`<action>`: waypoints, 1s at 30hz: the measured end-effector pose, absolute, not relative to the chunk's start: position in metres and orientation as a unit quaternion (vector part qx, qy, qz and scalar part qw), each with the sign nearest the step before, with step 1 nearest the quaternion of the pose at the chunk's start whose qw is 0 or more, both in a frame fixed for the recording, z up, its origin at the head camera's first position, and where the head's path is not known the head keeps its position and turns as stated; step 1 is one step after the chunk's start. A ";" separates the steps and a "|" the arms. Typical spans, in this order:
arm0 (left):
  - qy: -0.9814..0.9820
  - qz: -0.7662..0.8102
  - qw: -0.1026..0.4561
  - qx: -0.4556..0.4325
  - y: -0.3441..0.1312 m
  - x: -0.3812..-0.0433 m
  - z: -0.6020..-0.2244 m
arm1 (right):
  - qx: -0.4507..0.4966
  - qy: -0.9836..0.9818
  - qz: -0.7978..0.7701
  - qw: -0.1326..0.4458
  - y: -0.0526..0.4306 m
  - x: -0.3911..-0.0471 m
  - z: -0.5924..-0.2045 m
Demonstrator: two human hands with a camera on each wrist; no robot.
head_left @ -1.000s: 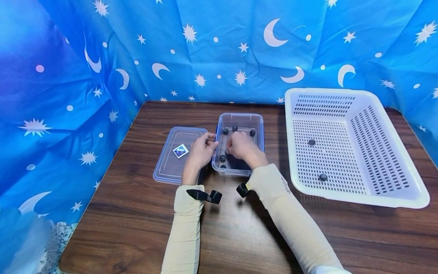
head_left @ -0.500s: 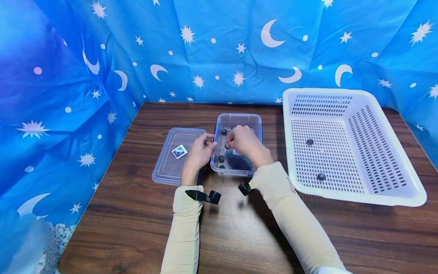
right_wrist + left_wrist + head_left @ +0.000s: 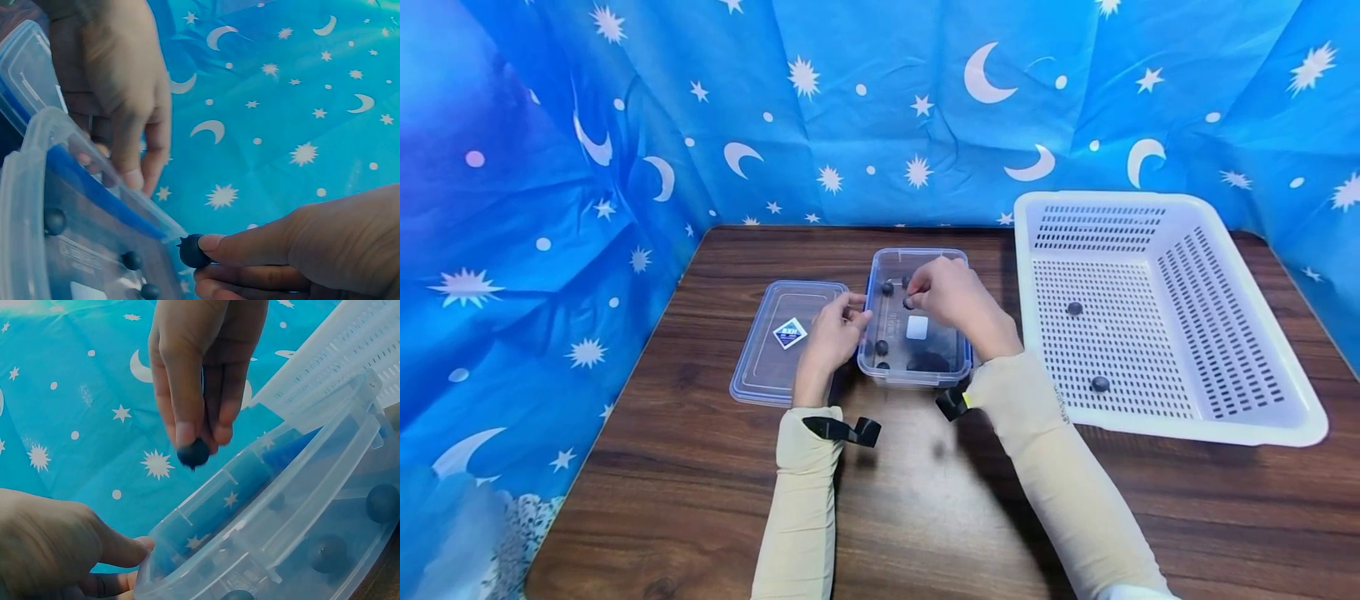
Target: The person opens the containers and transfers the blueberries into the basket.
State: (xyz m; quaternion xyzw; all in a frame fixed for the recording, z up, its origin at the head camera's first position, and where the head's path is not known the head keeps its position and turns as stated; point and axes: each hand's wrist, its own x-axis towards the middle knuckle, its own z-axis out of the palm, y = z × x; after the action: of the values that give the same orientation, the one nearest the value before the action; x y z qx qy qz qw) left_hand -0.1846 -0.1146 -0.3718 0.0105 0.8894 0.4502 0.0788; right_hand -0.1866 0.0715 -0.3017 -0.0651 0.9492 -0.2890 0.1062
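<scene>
Fingertips (image 3: 187, 428) of the right hand (image 3: 951, 296) are pinched on a small dark berry (image 3: 193, 453), which is held in the air above the clear tub (image 3: 916, 354). From the right wrist view, the same berry (image 3: 193, 251) is seen nipped between thumb and forefinger, just past the tub's rim (image 3: 94, 162). The hand's other fingers are curled in behind it.

The left hand (image 3: 835, 329) is set against the tub's left wall, with its fingers bent round the rim and its thumb pressed to the outside. The tub is steadied by that grip.

More berries (image 3: 882, 346) are left lying on the tub's floor, some near its left wall and some toward the far end; a white label (image 3: 917, 327) is seen on the bottom. The tub's lid (image 3: 775, 358) is laid flat on the table (image 3: 700, 467) just left of the tub, partly under the left hand.

A white basket (image 3: 1255, 417) is placed to the right of the tub, close beside it, and two berries (image 3: 1101, 384) are lying apart on its perforated floor. Blue cloth (image 3: 550, 167) printed with moons and stars is hung behind and to the left of the table.
</scene>
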 end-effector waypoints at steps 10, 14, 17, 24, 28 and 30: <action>0.891 0.445 0.088 0.016 -0.114 -0.184 -0.370 | -0.072 0.953 -0.289 0.048 0.103 -0.180 -0.281; 0.892 0.442 0.087 0.016 -0.114 -0.184 -0.370 | -0.055 0.954 -0.293 0.038 0.116 -0.179 -0.278; 0.895 0.437 0.088 0.016 -0.114 -0.183 -0.370 | -0.044 0.954 -0.296 0.028 0.127 -0.178 -0.277; 0.901 0.426 0.083 0.016 -0.115 -0.184 -0.369 | -0.026 0.954 -0.298 0.031 0.148 -0.174 -0.271; 0.901 0.426 0.085 0.013 -0.113 -0.185 -0.368 | -0.008 0.954 -0.297 0.039 0.162 -0.170 -0.268; 0.901 0.425 0.087 0.012 -0.112 -0.184 -0.368 | 0.006 0.954 -0.298 0.043 0.170 -0.168 -0.267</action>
State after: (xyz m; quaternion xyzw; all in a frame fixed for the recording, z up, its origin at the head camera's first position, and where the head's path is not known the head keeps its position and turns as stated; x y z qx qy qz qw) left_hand -0.1844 -0.1124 -0.3679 0.0118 0.9007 0.4254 0.0871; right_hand -0.1678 0.1696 -0.2673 0.0059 0.9535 -0.2981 0.0431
